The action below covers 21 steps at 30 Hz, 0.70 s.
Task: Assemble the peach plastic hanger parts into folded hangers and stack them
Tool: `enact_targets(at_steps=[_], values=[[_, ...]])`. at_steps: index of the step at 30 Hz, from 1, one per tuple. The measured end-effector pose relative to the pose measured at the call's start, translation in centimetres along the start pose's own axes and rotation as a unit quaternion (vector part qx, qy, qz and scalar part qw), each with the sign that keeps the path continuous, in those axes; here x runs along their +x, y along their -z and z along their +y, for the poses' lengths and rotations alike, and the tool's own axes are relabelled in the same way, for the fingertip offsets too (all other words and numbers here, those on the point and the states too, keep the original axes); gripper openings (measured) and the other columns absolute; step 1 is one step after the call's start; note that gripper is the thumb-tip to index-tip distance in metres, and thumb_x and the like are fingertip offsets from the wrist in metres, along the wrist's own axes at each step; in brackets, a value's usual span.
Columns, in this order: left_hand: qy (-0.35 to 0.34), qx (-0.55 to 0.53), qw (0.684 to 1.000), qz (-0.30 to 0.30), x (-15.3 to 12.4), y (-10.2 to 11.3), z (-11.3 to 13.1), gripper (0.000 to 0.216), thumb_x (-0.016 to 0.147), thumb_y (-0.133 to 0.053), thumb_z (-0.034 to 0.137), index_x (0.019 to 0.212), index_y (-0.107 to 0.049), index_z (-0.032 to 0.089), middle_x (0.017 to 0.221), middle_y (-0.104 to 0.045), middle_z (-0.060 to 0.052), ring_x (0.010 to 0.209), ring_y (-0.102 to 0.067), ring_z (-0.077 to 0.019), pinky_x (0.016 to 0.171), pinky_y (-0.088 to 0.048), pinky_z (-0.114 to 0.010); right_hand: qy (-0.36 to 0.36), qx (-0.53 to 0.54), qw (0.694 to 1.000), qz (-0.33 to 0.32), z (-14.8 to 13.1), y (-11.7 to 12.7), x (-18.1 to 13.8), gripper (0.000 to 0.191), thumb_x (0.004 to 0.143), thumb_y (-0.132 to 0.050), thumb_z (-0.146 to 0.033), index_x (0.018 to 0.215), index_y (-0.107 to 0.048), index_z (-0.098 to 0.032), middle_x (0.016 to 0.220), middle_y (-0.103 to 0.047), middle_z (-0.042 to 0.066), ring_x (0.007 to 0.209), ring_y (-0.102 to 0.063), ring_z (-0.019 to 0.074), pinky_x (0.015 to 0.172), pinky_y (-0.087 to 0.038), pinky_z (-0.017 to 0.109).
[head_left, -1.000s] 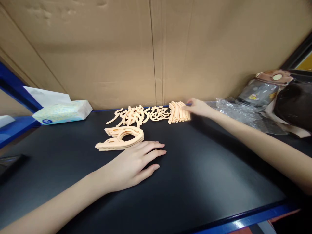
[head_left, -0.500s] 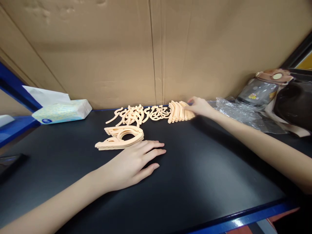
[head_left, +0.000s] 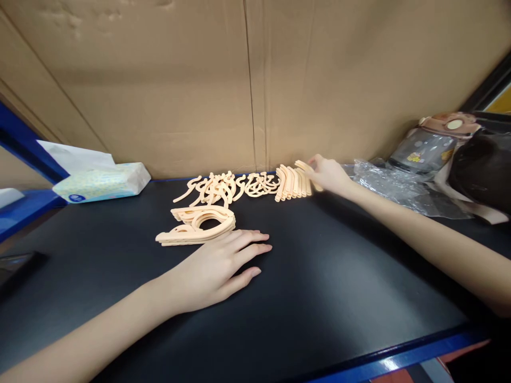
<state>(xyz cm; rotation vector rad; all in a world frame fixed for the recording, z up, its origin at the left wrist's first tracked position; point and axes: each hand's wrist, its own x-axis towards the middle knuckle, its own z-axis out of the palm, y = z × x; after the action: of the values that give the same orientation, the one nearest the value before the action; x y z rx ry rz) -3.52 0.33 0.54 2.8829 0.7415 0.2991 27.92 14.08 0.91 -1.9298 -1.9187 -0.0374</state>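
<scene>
Cream, plastic-looking: observed curved piece pinched in fingers of right hand, at 1 o'clock on black counter, just beside row of similar rods. Found left hand palm down near centre, fingers loosely spread; located stacked frames at its 11 o'clock, could not tell contact. Recorded heaped hooks between 11 and 12, tissue pack at 10.

Left grip lies palm-down, loosely spread; outstretched right grip pinches.
</scene>
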Motion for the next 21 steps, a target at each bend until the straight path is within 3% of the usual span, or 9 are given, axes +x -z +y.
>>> enact_targets(at_steps=[3,7,10,12,15,17,21], values=[[0.002,0.005,1.000,-0.005,0.0,-0.1,-0.1,0.036,0.098,-0.046,0.027,0.134,-0.050,0.024,0.141,-0.050,-0.007,0.127,-0.050,-0.0232,0.106,-0.042,-0.039,0.015,0.002,0.999,0.032,-0.6,1.2,-0.1,0.038,0.085,-0.055,-0.034,0.115,-0.056,-0.011,0.084,-0.070,0.013,0.078,-0.065,0.0282,0.066,-0.046,0.035],[-0.010,0.018,1.000,0.000,0.0,-0.1,0.0,0.035,0.098,-0.046,0.026,0.132,-0.050,0.022,0.139,-0.051,-0.008,0.126,-0.050,-0.0230,0.105,-0.042,-0.038,0.100,0.032,0.994,0.030,-2.2,3.5,-1.8,0.039,0.083,-0.050,-0.028,0.121,-0.051,-0.017,0.072,-0.069,0.003,0.064,-0.062,0.0205,0.062,-0.042,0.029],[-0.032,0.036,0.998,0.040,0.1,-0.1,0.4,0.029,0.097,-0.046,0.023,0.124,-0.055,0.019,0.127,-0.059,-0.010,0.116,-0.056,-0.0229,0.098,-0.045,-0.036,0.194,0.050,0.980,-0.018,-3.9,4.8,-5.0,0.044,0.079,-0.052,-0.028,0.123,-0.050,-0.021,0.064,-0.065,-0.005,0.056,-0.058,0.0159,0.061,-0.040,0.025],[-0.033,0.058,0.994,0.085,0.2,-0.1,0.6,0.019,0.096,-0.046,0.021,0.109,-0.059,0.016,0.108,-0.064,-0.009,0.099,-0.060,-0.0215,0.087,-0.048,-0.034,0.291,0.039,0.951,-0.092,-4.8,5.1,-7.6,0.049,0.079,-0.052,-0.029,0.126,-0.047,-0.018,0.059,-0.061,-0.005,0.051,-0.055,0.0163,0.057,-0.037,0.025],[-0.009,0.084,0.984,0.158,0.2,-0.3,0.8,0.010,0.095,-0.048,0.021,0.095,-0.056,0.016,0.091,-0.062,-0.006,0.082,-0.059,-0.0192,0.072,-0.048,-0.031,0.370,0.021,0.917,-0.150,-5.8,4.8,-10.9,0.045,0.080,-0.051,-0.026,0.124,-0.048,-0.017,0.071,-0.065,0.000,0.060,-0.060,0.0179,0.058,-0.038,0.026],[0.008,0.084,0.980,0.182,0.2,-0.4,0.9,0.012,0.094,-0.050,0.024,0.101,-0.055,0.015,0.096,-0.062,-0.007,0.085,-0.060,-0.0191,0.073,-0.048,-0.030,0.423,-0.020,0.893,-0.153,-6.2,4.3,-12.2,0.037,0.082,-0.049,-0.023,0.118,-0.052,-0.015,0.075,-0.066,0.004,0.063,-0.060,0.0200,0.060,-0.038,0.028],[0.005,0.083,0.985,0.154,0.4,-0.5,0.8,0.030,0.096,-0.050,0.025,0.125,-0.050,0.018,0.120,-0.060,-0.008,0.103,-0.059,-0.0204,0.088,-0.047,-0.032,0.482,-0.061,0.863,-0.141,-6.2,3.4,-12.7,0.030,0.084,-0.047,-0.021,0.111,-0.055,-0.014,0.076,-0.066,0.006,0.063,-0.057,0.0204,0.063,-0.038,0.030]])
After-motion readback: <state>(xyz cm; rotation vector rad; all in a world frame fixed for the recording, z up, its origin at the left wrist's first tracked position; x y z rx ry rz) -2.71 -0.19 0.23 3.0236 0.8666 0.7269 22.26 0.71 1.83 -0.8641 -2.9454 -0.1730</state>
